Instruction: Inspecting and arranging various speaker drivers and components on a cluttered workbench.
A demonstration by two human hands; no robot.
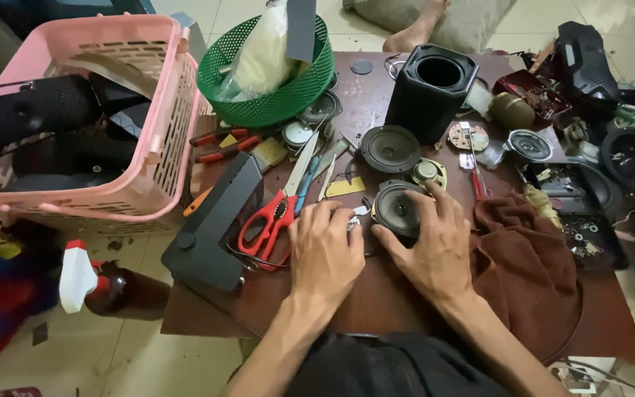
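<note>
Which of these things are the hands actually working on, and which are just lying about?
In hand: small speaker, held by right hand; left hand beside it.

Lying about: red scissors, second speaker, black box, green basket, pink basket, brown cloth.

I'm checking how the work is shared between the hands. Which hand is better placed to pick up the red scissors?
Probably the left hand: the red scissors lie just beside it, while the right hand grips the small speaker farther off.
</note>
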